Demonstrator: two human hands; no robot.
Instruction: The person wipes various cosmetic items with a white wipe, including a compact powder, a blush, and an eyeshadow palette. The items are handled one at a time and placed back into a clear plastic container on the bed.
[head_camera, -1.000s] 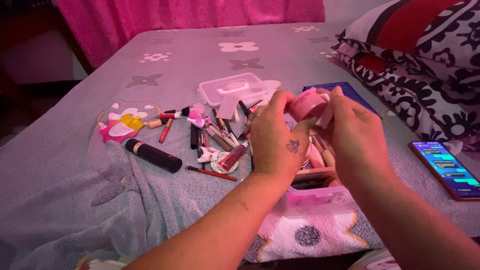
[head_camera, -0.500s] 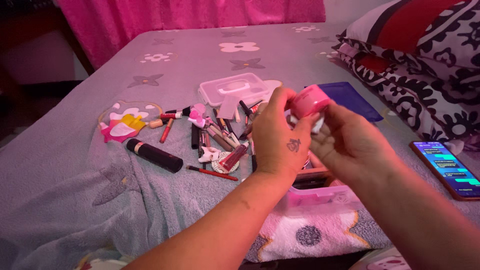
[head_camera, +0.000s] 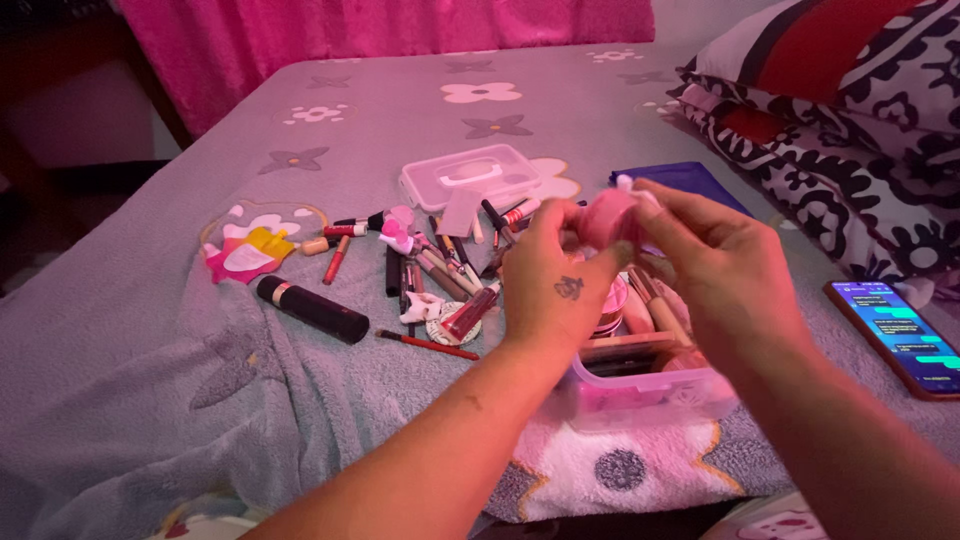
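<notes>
Both my hands hold a small round pink jar (head_camera: 607, 217) above a clear plastic box (head_camera: 650, 388) full of cosmetics. My left hand (head_camera: 552, 280) grips the jar from the left with its fingertips. From the right, my right hand (head_camera: 722, 265) closes over it, and a bit of white tissue shows at its fingers. Left of the box, many loose makeup pencils and tubes (head_camera: 440, 270) lie scattered on the grey bedspread (head_camera: 150, 340).
A black tube (head_camera: 310, 309) lies left of the pile, with a pink and yellow packet (head_camera: 243, 256) beyond it. The box's clear lid (head_camera: 468, 178) and a dark blue flat case (head_camera: 690, 180) lie farther back. A lit phone (head_camera: 905, 335) rests at right beside patterned pillows (head_camera: 850, 110).
My hands turned the pink jar and lowered it slightly. My right hand moved from under the jar to over its right side.
</notes>
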